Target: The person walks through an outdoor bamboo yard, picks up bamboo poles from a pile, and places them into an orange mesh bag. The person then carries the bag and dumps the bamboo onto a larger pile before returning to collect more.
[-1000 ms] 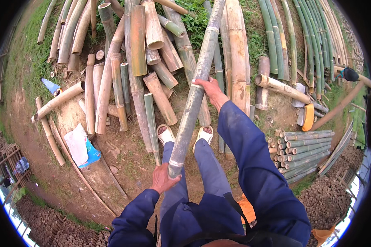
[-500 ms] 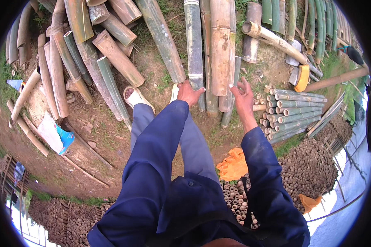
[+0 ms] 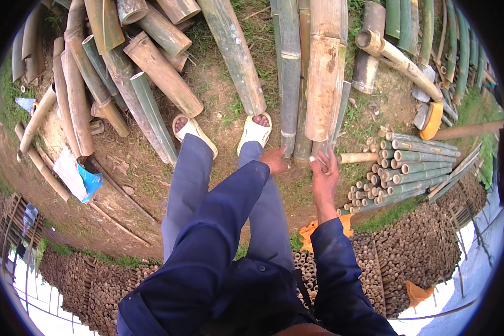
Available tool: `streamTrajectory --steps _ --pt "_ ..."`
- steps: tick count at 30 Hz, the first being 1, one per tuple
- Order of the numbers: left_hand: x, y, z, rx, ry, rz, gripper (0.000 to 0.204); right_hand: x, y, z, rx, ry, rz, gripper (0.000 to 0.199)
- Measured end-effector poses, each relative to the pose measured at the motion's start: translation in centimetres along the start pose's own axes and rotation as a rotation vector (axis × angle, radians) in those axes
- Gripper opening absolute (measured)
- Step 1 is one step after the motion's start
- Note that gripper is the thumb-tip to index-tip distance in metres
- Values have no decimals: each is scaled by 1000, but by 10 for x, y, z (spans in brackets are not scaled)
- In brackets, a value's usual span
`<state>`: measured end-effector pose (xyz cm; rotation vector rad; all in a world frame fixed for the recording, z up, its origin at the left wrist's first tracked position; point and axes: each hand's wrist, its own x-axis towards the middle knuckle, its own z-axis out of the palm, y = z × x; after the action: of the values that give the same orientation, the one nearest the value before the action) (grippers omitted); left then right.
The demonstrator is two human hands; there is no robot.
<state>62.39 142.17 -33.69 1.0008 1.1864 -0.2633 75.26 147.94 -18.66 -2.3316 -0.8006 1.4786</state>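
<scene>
Several bamboo poles lie side by side in front of me, their cut ends toward me. At the near end of the dark green bamboo pole [image 3: 289, 95] is my left hand [image 3: 275, 161], thumb apart from the fingers, nothing gripped. Its thumb tip is at the pole's end; whether it touches I cannot tell. Below the end of the thick pale bamboo pole [image 3: 323, 84] is my right hand [image 3: 325, 182], fingers stretched up and thumb apart. Its fingertips reach the ends of the thinner poles beside and under the thick one; contact is unclear. Between them lies a brownish bamboo pole [image 3: 304, 123].
Thick bamboo pieces [image 3: 162, 73] are heaped at the left. A bundle of short green bamboo tubes [image 3: 423, 168] lies at the right, near a yellow-orange object [image 3: 431, 120]. Stacked cut bamboo [image 3: 414, 241] and an orange cloth [image 3: 341, 224] are beside me. My sandals [image 3: 256, 133] stand before the poles.
My left hand has come off the dark green pole's top and drawn back to its end. My right hand has moved back below the thick pole's end. The view has shifted.
</scene>
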Motion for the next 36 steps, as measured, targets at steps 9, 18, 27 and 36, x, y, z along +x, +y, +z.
streamTrajectory --steps 9,18,27,36 --pt "-120 -115 -176 -187 656 -75 33 96 -58 142 -461 -171 -292 72" --pt "-217 -265 -155 -369 786 -315 32 151 -56 270 -819 59 -332 113" --pt "-181 -217 -164 -423 703 -116 37 151 -43 244 -629 3 -393 82" --pt "-60 17 -280 -960 650 229 82 84 -100 145 -499 -126 -369 81"
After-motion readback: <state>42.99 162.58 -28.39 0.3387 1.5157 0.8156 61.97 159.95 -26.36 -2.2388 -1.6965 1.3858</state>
